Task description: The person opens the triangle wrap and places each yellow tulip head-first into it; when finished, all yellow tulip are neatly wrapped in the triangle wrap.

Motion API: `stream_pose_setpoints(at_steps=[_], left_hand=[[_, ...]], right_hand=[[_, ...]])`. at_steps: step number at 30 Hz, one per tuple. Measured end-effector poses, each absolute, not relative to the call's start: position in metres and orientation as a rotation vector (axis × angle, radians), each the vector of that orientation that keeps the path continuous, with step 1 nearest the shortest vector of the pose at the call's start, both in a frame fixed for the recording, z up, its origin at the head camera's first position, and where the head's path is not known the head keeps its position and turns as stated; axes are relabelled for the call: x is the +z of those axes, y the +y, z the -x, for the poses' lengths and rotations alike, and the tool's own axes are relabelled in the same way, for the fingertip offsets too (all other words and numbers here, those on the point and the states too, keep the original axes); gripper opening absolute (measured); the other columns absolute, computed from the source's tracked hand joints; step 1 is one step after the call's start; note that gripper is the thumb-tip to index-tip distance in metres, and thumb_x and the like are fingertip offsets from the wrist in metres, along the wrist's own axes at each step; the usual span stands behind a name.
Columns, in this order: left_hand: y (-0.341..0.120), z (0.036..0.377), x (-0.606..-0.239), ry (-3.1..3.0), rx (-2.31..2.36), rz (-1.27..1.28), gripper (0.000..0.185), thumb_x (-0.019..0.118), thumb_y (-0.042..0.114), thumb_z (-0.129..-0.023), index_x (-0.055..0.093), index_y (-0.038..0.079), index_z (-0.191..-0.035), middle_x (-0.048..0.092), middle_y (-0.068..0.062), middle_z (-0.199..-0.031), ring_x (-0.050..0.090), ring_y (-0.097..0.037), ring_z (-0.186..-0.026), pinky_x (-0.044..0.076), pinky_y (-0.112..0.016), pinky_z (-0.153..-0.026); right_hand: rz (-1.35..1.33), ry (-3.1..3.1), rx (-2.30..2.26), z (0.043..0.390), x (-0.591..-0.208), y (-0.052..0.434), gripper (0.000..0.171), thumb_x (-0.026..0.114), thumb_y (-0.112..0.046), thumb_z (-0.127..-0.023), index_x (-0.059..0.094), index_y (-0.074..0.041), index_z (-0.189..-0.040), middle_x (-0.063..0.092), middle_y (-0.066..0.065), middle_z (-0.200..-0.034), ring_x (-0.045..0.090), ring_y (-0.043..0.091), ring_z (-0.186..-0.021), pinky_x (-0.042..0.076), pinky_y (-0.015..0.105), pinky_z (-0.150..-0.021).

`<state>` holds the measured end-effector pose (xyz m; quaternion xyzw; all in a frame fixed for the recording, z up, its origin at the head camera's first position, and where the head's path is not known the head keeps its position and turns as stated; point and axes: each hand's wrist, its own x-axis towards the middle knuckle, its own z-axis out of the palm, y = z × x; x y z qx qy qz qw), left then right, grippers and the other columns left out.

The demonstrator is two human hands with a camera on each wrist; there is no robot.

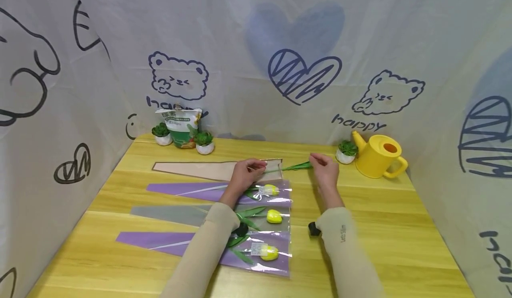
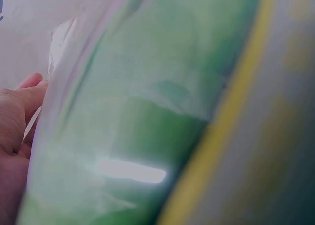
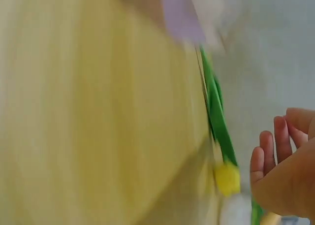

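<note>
On the yellow table (image 1: 384, 227) a beige paper sleeve (image 1: 200, 170) lies flat, with its wide mouth to the right. My left hand (image 1: 249, 170) grips that mouth, fingers curled over the edge. A green tulip stem with leaves (image 1: 297, 167) runs from the mouth to my right hand (image 1: 321, 163), which pinches its far end. The right wrist view, blurred, shows the green leaves (image 3: 216, 112) and a yellow bloom (image 3: 227, 178) just left of my right hand (image 3: 283, 178). In the left wrist view my left hand (image 2: 17, 136) is at the edge of glossy film over blurred green.
Three filled sleeves lie nearer me: purple (image 1: 200, 192), grey (image 1: 172, 213) and purple (image 1: 176, 242), each holding a yellow tulip (image 1: 274, 216). A yellow watering can (image 1: 378, 156) and a small potted plant (image 1: 347, 151) stand back right. A bag (image 1: 183, 127) between two small pots stands back left. Printed cloth walls enclose the table.
</note>
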<state>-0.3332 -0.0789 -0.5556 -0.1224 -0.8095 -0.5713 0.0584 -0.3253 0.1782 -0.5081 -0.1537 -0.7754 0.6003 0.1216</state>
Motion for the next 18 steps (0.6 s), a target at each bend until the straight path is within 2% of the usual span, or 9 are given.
stream_pose_setpoints(at_steps=[2,5,9,13,18], left_hand=[[-0.08,0.333,-0.556,-2.446,-1.733,0.369,0.014,0.077,0.011,-0.094,0.08,0.007,-0.108,0.078,-0.011,-0.099,0.067,-0.012,-0.087,0.052,-0.021,-0.076],[-0.08,0.333,-0.556,-2.429,-1.74,0.379,0.014,0.077,0.01,-0.094,0.08,0.007,-0.107,0.078,-0.011,-0.098,0.068,-0.012,-0.086,0.052,-0.022,-0.076],[-0.08,0.333,-0.556,-2.422,-1.751,0.39,0.014,0.076,0.011,-0.094,0.08,0.008,-0.108,0.079,-0.011,-0.099,0.068,-0.012,-0.087,0.053,-0.022,-0.077],[-0.08,0.331,-0.555,-2.434,-1.752,0.376,0.014,0.077,0.013,-0.094,0.08,0.01,-0.108,0.079,-0.009,-0.1,0.068,-0.013,-0.087,0.052,-0.025,-0.08],[-0.081,0.329,-0.554,-2.452,-1.731,0.365,0.014,0.077,0.014,-0.094,0.08,0.011,-0.108,0.079,-0.008,-0.1,0.068,-0.013,-0.087,0.053,-0.027,-0.081]], right_hand=[[0.404,-2.322,1.632,0.332,-0.506,0.196,0.026,0.069,-0.016,-0.101,0.075,-0.002,-0.121,0.073,0.019,-0.122,0.064,0.02,-0.103,0.049,0.015,-0.078],[0.337,-2.418,1.488,0.341,-0.507,0.218,0.027,0.067,-0.017,-0.102,0.074,-0.001,-0.123,0.072,0.021,-0.122,0.066,0.029,-0.11,0.053,0.029,-0.092],[0.267,-2.586,1.366,0.349,-0.514,0.236,0.028,0.066,-0.018,-0.103,0.073,-0.002,-0.124,0.068,0.021,-0.133,0.059,0.038,-0.126,0.047,0.05,-0.108],[0.172,-2.749,1.246,0.356,-0.524,0.245,0.028,0.065,-0.019,-0.103,0.074,-0.002,-0.123,0.061,0.023,-0.141,0.051,0.041,-0.136,0.038,0.055,-0.116],[0.015,-2.804,1.114,0.358,-0.533,0.248,0.023,0.07,-0.011,-0.098,0.075,0.001,-0.117,0.063,0.026,-0.13,0.053,0.044,-0.127,0.037,0.056,-0.115]])
